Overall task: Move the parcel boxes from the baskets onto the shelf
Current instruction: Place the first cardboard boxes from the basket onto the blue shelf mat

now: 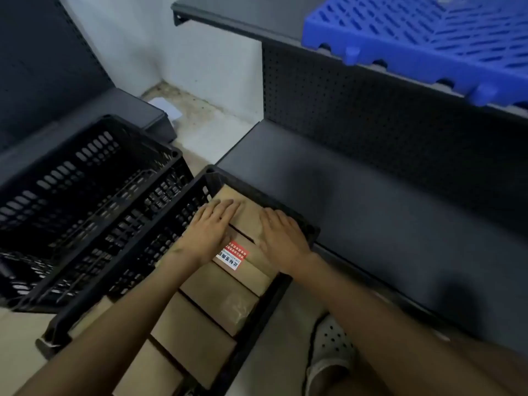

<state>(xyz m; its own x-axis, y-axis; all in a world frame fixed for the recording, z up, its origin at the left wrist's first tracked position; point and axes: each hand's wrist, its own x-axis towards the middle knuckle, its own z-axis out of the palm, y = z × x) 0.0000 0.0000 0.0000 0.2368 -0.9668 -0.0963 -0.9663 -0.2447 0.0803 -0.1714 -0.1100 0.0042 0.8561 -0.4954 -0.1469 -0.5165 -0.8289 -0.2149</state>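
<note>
A black plastic basket [307, 230] on the floor holds several brown cardboard parcel boxes packed side by side. My left hand [210, 227] lies flat on the far boxes, fingers straight. My right hand [281, 238] rests flat next to it, on the box [248, 217] at the basket's far end. One box between my hands carries a red and white sticker [233, 255]. More boxes [217, 292] fill the near part of the basket. The dark lower shelf [385, 218] runs to the right of the basket, bare where I see it.
A second black basket [85, 178] stands tilted at the left, with nothing visible inside. A blue plastic pallet [428, 38] lies on the upper shelf. Perforated back panel behind the lower shelf. My white clog [331, 355] is on the floor by the basket.
</note>
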